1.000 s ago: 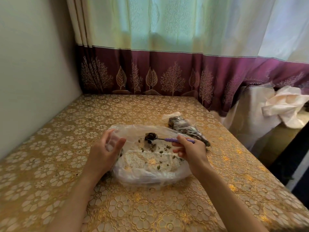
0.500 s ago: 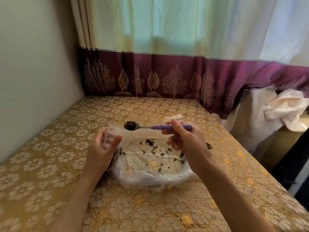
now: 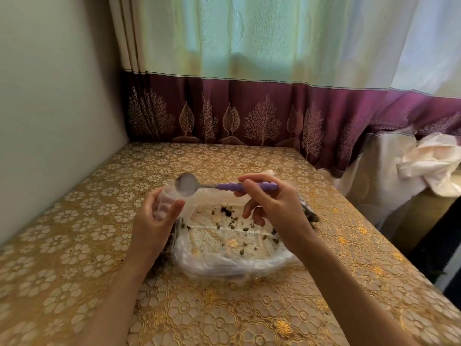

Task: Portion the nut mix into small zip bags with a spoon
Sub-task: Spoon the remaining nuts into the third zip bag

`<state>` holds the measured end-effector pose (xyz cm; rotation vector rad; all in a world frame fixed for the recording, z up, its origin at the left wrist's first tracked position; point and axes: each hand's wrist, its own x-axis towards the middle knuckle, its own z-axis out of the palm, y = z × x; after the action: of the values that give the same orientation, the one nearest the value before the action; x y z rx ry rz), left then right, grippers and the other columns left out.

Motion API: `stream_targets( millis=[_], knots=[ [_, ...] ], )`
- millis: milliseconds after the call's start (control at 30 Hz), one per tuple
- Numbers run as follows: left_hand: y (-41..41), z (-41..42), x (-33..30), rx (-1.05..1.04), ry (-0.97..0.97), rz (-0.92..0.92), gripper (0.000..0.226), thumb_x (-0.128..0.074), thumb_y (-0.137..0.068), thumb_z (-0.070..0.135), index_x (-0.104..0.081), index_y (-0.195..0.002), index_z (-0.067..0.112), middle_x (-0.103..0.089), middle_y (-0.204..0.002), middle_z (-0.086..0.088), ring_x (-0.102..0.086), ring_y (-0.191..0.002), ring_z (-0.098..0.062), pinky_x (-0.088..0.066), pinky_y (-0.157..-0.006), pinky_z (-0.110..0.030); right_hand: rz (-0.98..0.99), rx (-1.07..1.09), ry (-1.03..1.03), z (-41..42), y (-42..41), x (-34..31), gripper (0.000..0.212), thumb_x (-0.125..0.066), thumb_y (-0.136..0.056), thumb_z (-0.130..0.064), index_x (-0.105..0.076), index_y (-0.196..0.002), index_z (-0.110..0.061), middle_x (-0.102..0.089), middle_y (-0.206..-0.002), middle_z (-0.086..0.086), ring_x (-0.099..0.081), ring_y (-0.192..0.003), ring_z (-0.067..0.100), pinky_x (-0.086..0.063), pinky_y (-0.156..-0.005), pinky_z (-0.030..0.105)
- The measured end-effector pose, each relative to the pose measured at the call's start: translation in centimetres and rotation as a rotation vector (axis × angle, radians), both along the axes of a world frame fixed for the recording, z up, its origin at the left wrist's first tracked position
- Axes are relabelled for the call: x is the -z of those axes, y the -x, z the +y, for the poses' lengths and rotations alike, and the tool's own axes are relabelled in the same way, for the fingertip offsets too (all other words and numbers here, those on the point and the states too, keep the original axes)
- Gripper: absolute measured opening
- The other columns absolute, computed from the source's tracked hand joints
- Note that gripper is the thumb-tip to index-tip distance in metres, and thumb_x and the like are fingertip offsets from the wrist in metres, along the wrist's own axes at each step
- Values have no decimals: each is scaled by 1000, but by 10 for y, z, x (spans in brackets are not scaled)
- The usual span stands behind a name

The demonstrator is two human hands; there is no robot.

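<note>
My right hand [image 3: 274,208] pinches the purple handle of a metal spoon [image 3: 219,186]. Its bowl is turned over, back side up, right above the mouth of a small clear zip bag [image 3: 164,201]. My left hand [image 3: 156,221] holds that bag upright with its mouth open, fingers and thumb curled round it. Between my hands lies a large clear plastic bag [image 3: 224,250], spread flat, with scattered bits of nut mix [image 3: 232,218] on it. Whether the small bag has mix in it is hidden by my hand.
A filled zip bag [image 3: 310,216] lies behind my right wrist, mostly hidden. The table [image 3: 74,245] wears a gold floral cloth and ends at the right edge. A wall is at left, a curtain [image 3: 249,108] at the back, crumpled cloth [image 3: 434,163] to the right.
My right hand lifted the loaded spoon from the big bag, carried it left to the small bag and turned it over; the dark mix is gone from the spoon's bowl.
</note>
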<state>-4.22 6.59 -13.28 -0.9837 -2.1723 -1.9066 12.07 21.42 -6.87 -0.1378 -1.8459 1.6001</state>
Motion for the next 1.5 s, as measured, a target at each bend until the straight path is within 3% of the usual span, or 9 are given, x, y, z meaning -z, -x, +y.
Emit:
stream_targets(
  millis=[200, 400, 533, 633, 767, 967, 1133, 1333, 1500],
  knots=[
    [1, 0, 2, -22, 21, 10, 117, -42, -44, 95, -46, -130, 16, -62, -115, -3, -61, -99, -16, -46, -71, -16, 60, 335, -41, 19, -9, 10, 32, -50, -96, -18, -64, -79, 4, -74, -75, 6, -56, -47, 9, -38, -39, 17],
    [1, -1, 2, -26, 8, 1, 116, -44, -46, 94, -45, -131, 15, -61, -117, -4, -60, -104, -20, -51, -82, -28, -106, 578, -207, 36, -19, 33, 31, -54, -94, -14, -64, -65, -12, -70, -58, -7, -58, -45, 9, -50, -46, 22],
    [0, 0, 1, -36, 10, 23, 117, -42, -47, 94, -45, -131, 13, -63, -105, 2, -62, -92, -13, -50, -71, -22, -158, 548, -176, 37, -19, 46, 41, -52, -95, -13, -66, -58, -9, -71, -58, -3, -55, -43, 9, -44, -44, 17],
    [0, -1, 1, -40, 13, 26, 117, -42, -48, 94, -45, -131, 13, -63, -106, 1, -62, -93, -13, -51, -72, -23, -156, 551, -115, 38, -14, 51, 39, -51, -96, -14, -69, -63, -3, -70, -57, -4, -52, -39, 3, -39, -40, 12],
    [1, 0, 2, -39, 12, 24, 115, -43, -48, 93, -45, -131, 14, -62, -109, 1, -62, -96, -14, -54, -79, -30, -167, 568, -110, 39, 0, 53, 37, -52, -95, -16, -71, -67, -3, -71, -61, -3, -56, -42, 5, -44, -43, 15],
    [-1, 0, 1, -41, 3, 27, 111, -43, -49, 93, -46, -130, 17, -62, -102, 10, -60, -93, -5, -49, -73, -19, -181, 516, -13, 35, 24, 55, 34, -54, -95, -16, -70, -67, -4, -71, -62, 1, -57, -42, 9, -46, -42, 19],
    [-1, 0, 0, -39, -2, 24, 110, -42, -49, 93, -45, -129, 17, -60, -99, 14, -60, -91, -2, -46, -69, -14, -192, 425, 186, 32, 37, 60, 31, -56, -94, -17, -74, -72, -5, -72, -68, 10, -62, -51, 16, -51, -51, 24],
    [0, 0, 0, -42, -10, 17, 112, -42, -48, 94, -46, -130, 17, -59, -100, 17, -59, -90, 2, -46, -67, -12, -265, 198, 511, 29, 39, 62, 29, -54, -95, -13, -74, -82, 2, -73, -73, 13, -64, -54, 10, -52, -53, 15],
    [0, 0, 1, -34, -7, 14, 115, -43, -48, 94, -46, -131, 15, -62, -103, 11, -60, -90, 0, -47, -65, -11, -231, 145, 568, 25, 31, 56, 44, -51, -96, -12, -75, -60, -5, -74, -82, 16, -65, -56, 11, -54, -53, 17]
  ],
)
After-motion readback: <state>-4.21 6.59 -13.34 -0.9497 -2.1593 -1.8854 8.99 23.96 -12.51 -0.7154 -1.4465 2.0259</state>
